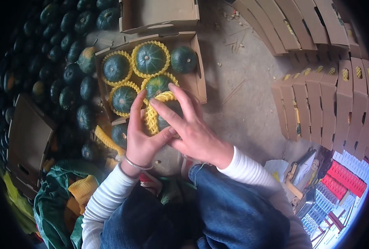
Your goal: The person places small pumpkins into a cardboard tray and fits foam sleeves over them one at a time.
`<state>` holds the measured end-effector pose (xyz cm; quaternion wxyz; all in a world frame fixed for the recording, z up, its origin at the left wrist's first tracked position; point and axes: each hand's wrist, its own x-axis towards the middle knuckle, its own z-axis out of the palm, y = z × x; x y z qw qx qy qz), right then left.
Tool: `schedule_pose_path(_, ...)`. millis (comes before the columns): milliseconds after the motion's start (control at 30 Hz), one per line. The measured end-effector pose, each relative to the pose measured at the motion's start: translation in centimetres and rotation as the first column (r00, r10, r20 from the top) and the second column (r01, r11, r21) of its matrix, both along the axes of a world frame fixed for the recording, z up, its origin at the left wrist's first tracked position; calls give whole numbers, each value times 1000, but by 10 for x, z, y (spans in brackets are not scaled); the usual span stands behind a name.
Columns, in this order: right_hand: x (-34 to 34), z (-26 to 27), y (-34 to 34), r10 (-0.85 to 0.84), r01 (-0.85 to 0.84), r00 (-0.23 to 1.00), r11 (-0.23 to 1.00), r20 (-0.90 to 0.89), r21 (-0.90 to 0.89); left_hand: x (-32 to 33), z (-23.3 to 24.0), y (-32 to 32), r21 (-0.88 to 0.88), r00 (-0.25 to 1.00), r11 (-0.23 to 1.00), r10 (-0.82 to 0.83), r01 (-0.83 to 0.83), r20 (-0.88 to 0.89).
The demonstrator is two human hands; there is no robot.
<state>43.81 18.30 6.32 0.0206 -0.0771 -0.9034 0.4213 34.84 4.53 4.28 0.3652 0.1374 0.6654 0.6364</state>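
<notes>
Both hands are around a dark green kabocha squash (168, 114) above the near edge of an open cardboard box (201, 84). A yellow foam net sleeve (152, 120) wraps part of this squash. My left hand (144, 133) grips its left side, thumb underneath. My right hand (193, 130) is on the right, fingers spread over the net's upper rim. In the box sit netted squashes (150, 58) and one bare squash (183, 59) at the far right corner. The squash (157, 84) nearest my fingertips is netted and partly hidden.
Many loose squashes (86, 116) cover the floor at left. A flat yellow foam sleeve (108, 140) lies by my left wrist. Another cardboard box (159, 12) stands beyond. Packed boxes (315, 105) are stacked at right. An empty carton (31, 137) leans at left beside green cloth (53, 190).
</notes>
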Motion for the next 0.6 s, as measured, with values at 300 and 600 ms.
schedule_pose_path(300,2,-51,42,-353,352,935,935,29,35,-25,-37,12,-269,781,957,-250,109,-573)
schedule_pose_path(600,-40,-98,48,-2,-165,966,767,260,620,-37,-103,49,-672,399,740,-611,-19,-684)
